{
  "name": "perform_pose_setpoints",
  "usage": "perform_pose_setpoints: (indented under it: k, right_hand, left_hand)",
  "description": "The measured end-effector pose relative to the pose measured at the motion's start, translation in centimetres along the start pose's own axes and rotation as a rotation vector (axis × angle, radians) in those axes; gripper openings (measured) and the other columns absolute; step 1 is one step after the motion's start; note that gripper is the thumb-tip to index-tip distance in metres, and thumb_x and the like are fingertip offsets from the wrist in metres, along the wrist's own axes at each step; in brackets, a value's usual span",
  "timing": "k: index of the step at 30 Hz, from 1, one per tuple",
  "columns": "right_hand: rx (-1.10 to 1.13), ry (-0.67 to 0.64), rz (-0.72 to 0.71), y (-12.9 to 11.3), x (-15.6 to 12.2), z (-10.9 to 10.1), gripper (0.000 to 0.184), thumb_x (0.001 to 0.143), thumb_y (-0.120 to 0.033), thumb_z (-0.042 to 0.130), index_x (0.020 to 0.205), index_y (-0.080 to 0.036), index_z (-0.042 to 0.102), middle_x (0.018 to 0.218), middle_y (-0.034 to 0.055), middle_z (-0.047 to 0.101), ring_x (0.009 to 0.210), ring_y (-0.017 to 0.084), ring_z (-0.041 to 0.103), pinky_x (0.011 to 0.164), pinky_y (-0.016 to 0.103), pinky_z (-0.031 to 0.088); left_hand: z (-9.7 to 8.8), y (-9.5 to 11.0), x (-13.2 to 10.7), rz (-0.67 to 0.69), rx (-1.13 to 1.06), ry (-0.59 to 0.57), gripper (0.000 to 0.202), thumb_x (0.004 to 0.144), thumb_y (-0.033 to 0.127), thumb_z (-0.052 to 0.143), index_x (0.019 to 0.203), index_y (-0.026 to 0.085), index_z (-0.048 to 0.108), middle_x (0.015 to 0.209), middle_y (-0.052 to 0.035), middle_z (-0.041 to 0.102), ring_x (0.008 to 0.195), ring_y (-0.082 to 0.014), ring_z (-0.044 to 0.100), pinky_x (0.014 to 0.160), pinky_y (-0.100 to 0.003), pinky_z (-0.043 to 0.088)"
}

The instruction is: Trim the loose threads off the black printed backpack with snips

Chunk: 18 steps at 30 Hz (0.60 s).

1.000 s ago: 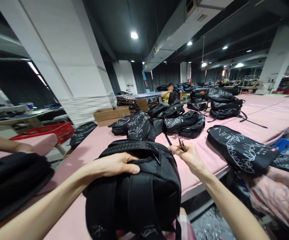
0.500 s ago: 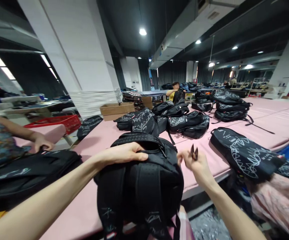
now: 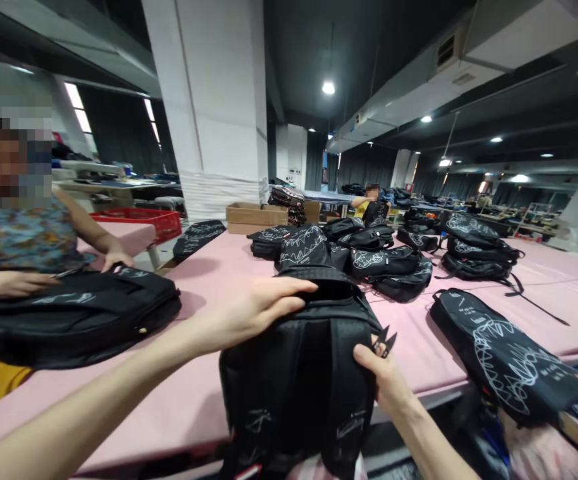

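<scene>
A black backpack (image 3: pixel 313 377) stands upright in front of me, its shoulder straps facing me and its top opening gaping. My left hand (image 3: pixel 261 307) grips the upper left of the bag, thumb and fingers at the edge of the opening. On the other side, my right hand (image 3: pixel 389 380) is closed around dark thread snips (image 3: pixel 385 341), whose pointed blades stick up past the fingers. The right thumb rests against the bag's upper right side. Fingers behind the bag are hidden.
A pink-covered table (image 3: pixel 203 387) carries several black backpacks with white scribble prints, one patterned backpack (image 3: pixel 509 353) lying at right. At left, a co-worker's hand (image 3: pixel 119 257) touches another backpack (image 3: pixel 89 307). A cardboard box (image 3: pixel 256 219) stands by the white pillar (image 3: pixel 213 100).
My view has turned left, bringing more of the co-worker into sight. The right hand, with the snips, has come in against the backpack's side. The backpack's straps now face me more squarely.
</scene>
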State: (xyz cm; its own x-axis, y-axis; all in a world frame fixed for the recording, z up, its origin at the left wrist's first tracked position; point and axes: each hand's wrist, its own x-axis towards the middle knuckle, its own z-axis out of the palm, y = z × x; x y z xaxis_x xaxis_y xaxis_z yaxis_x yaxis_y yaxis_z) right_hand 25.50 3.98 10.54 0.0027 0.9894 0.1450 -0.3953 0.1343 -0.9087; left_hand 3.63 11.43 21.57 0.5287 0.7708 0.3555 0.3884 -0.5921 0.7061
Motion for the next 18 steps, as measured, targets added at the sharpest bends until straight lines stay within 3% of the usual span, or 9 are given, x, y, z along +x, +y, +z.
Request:
perform_pose_setpoints:
  k: [2,3,5,7,11,13,15,18]
  right_hand:
    - [0.006,0.021,0.007,0.0,0.7,-1.2,0.031,0.061,-0.037,0.077,0.086,-0.02,0.067,0.083,0.0052,0.069,0.075,0.022,0.064,0.069,0.033,0.051]
    - [0.004,0.028,0.017,0.0,0.9,-1.6,0.031,0.06,-0.037,0.078,0.085,-0.021,0.068,0.084,0.0051,0.069,0.076,0.022,0.064,0.07,0.032,0.051]
    - [-0.001,0.03,0.044,0.0,1.3,-2.1,0.033,0.058,-0.037,0.079,0.083,-0.021,0.068,0.084,0.0052,0.069,0.077,0.022,0.065,0.07,0.032,0.052]
    - [-0.012,0.026,0.062,0.2,1.6,-2.2,0.034,0.057,-0.038,0.079,0.083,-0.021,0.068,0.083,0.0055,0.07,0.076,0.022,0.065,0.07,0.033,0.052]
    - [-0.045,0.019,0.068,0.2,1.7,-2.6,0.036,0.058,-0.039,0.078,0.087,-0.02,0.067,0.084,0.0068,0.07,0.076,0.024,0.065,0.071,0.037,0.052]
    - [-0.054,0.023,0.071,0.0,1.7,-2.9,0.038,0.056,-0.039,0.079,0.086,-0.019,0.067,0.082,0.007,0.07,0.075,0.025,0.066,0.07,0.038,0.053]
    - [-0.057,0.051,0.06,-0.1,1.7,-3.0,0.039,0.054,-0.04,0.081,0.084,-0.019,0.067,0.08,0.0065,0.07,0.073,0.025,0.066,0.069,0.037,0.053]
    - [-0.073,0.142,-0.024,0.2,1.7,-2.6,0.04,0.054,-0.04,0.08,0.085,-0.019,0.065,0.085,0.0046,0.07,0.077,0.023,0.065,0.072,0.035,0.053]
  left_hand:
    - [-1.0,-1.8,-3.0,-0.086,0.03,0.168,0.041,0.068,0.057,0.05,0.075,0.021,0.067,0.078,-0.0044,0.067,0.078,-0.0245,0.059,0.075,-0.031,0.044]
    - [-1.1,-3.0,-4.5,-0.179,0.038,0.183,0.043,0.069,0.059,0.047,0.072,0.021,0.067,0.071,-0.005,0.066,0.072,-0.0243,0.059,0.07,-0.032,0.045]
    - [-0.1,-4.9,-6.8,-0.298,0.022,0.089,0.045,0.068,0.06,0.046,0.066,0.02,0.066,0.067,-0.0052,0.066,0.068,-0.0235,0.059,0.065,-0.031,0.045]
    - [1.8,-5.9,-8.0,-0.318,-0.063,-0.03,0.046,0.068,0.062,0.047,0.065,0.019,0.064,0.069,-0.0043,0.065,0.069,-0.0222,0.058,0.065,-0.029,0.045]
    - [5.4,-4.4,-7.2,-0.427,-0.466,-0.006,0.055,0.065,0.07,0.052,0.065,0.016,0.057,0.063,-0.0028,0.06,0.062,-0.0182,0.055,0.056,-0.026,0.045]
    - [6.4,-3.3,-6.2,-0.501,-0.738,-0.021,0.052,0.068,0.066,0.056,0.072,0.014,0.059,0.066,-0.004,0.062,0.064,-0.0176,0.058,0.058,-0.026,0.047]
    - [7.1,-2.7,-5.5,-0.488,-0.936,-0.075,0.044,0.072,0.054,0.061,0.087,0.013,0.062,0.077,-0.0069,0.066,0.071,-0.0185,0.062,0.066,-0.027,0.05]
    - [7.7,-3.1,-5.1,-0.412,-0.998,-0.05,0.042,0.075,0.047,0.062,0.098,0.011,0.063,0.085,-0.011,0.069,0.076,-0.0211,0.065,0.068,-0.029,0.052]
